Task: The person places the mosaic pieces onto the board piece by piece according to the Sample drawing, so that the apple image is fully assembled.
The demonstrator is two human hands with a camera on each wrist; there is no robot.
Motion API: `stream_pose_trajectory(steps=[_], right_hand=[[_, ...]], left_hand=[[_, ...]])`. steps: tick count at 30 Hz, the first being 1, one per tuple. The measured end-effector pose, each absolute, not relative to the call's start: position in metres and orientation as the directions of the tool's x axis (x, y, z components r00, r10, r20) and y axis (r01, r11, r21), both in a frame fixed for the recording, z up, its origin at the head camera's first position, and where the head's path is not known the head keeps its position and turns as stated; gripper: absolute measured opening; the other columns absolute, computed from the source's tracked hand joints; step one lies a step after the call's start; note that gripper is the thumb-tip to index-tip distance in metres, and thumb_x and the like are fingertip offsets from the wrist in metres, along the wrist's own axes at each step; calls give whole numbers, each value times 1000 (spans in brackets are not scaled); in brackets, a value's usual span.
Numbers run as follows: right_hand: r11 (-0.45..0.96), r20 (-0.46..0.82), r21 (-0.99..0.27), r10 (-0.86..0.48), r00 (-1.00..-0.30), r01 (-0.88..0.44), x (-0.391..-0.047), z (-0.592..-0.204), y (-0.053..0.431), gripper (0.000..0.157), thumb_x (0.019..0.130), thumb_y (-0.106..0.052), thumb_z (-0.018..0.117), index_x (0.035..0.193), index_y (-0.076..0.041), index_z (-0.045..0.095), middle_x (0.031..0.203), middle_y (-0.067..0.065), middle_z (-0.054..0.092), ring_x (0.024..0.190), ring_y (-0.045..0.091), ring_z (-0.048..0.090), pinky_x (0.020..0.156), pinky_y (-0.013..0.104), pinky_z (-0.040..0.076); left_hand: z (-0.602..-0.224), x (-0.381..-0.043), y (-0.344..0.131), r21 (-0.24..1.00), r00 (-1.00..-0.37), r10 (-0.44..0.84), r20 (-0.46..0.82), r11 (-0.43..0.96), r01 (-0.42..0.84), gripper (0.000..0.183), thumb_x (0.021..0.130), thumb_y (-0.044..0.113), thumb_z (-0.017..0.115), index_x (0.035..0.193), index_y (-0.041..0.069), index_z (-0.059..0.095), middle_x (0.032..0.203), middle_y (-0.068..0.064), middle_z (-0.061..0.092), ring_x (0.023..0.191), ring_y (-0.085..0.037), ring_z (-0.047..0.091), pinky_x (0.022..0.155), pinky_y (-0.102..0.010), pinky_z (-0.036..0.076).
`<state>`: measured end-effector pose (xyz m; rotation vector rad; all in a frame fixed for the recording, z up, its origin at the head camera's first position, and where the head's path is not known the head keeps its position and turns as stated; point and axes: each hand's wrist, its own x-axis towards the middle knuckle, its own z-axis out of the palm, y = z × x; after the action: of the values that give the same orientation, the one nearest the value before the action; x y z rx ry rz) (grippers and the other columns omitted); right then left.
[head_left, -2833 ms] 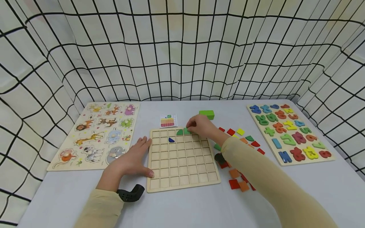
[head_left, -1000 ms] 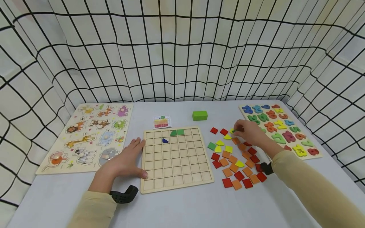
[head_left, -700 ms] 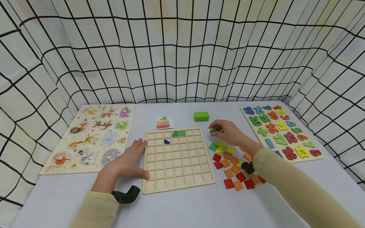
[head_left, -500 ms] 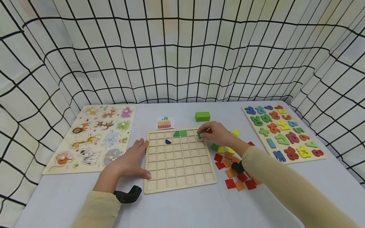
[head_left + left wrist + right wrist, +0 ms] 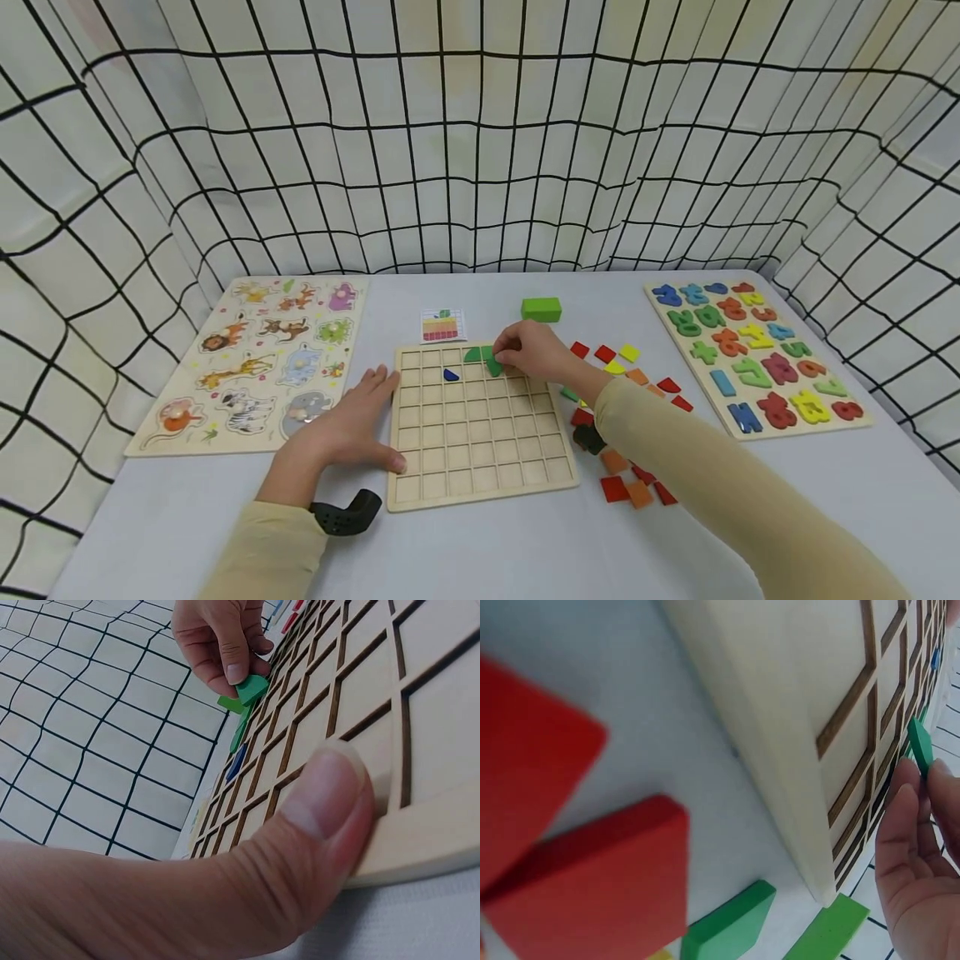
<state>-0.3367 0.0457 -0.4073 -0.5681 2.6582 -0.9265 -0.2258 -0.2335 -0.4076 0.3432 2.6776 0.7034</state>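
- The right hand (image 5: 528,350) pinches a green tile (image 5: 920,745) between thumb and fingers, over the far part of the wooden grid board (image 5: 483,450); whether the tile touches the board, I cannot tell.
- The left hand (image 5: 348,433) is spread wide at the board's left side, its thumb resting on the near part of that edge.
- A green rounded tile (image 5: 472,356) and a green square tile (image 5: 487,351) lie side by side in the board's far row.
- A blue curved tile (image 5: 450,376) lies in the next row, nearer the person.
- Loose red, orange, yellow and green tiles (image 5: 615,489) are scattered right of the board, partly hidden beneath the right forearm.
- Beyond the board are a small printed pattern card (image 5: 442,326) and a green block (image 5: 541,310).
- An animal puzzle (image 5: 320,302) lies to the left, a number puzzle (image 5: 792,427) to the right.
- A black net (image 5: 480,127) stands behind the white-covered table (image 5: 450,550).
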Motion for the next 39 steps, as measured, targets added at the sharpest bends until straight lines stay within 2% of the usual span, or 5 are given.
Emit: stream_pose_trajectory(steps=[8,15,25,31,39], right_hand=[[767,-147,-586,-420,-896,-263,-334,-408,40,11,98,-14,69,99,-6,76,94,5,73,84,14,59,77,26,52],[768,-142,-581,-421,-896,-269,-329,-405,40,4,94,-11,74,94,-7,72,90,5,70,81,15,58,75,25,51],[760,-135,-576,-453,-881,-302,-329,-408,40,6,92,-8,75,91,-7,70,87,4,68,81,15,57,75,25,50],[755,-108,-585,-435,-894,-297,-326,-402,67,5,94,-11,73,97,-8,71,94,5,70,84,16,61,74,26,52],[825,-145,-454,-440,-886,-336,-317,-397,118,11,94,-15,74,101,-7,73,91,5,70,81,17,58,74,28,53]], left_hand=[[-409,-227,-233,510,-911,316,-265,848,146,129,65,39,96,159,-6,21,168,-32,11,156,-51,6,124,-67,17],[-410,-228,-233,506,-909,319,-268,850,149,129,64,39,96,159,-7,21,167,-33,11,156,-52,7,124,-67,17],[-408,-226,-232,513,-910,316,-270,847,142,129,64,37,97,159,-7,22,167,-33,11,155,-52,6,124,-68,17],[-410,-227,-230,515,-907,319,-274,845,141,128,66,38,96,159,-7,20,168,-32,10,156,-51,6,125,-67,16],[-409,-227,-232,491,-908,317,-273,858,152,127,67,39,95,159,-8,21,167,-33,11,155,-52,7,124,-67,18]])
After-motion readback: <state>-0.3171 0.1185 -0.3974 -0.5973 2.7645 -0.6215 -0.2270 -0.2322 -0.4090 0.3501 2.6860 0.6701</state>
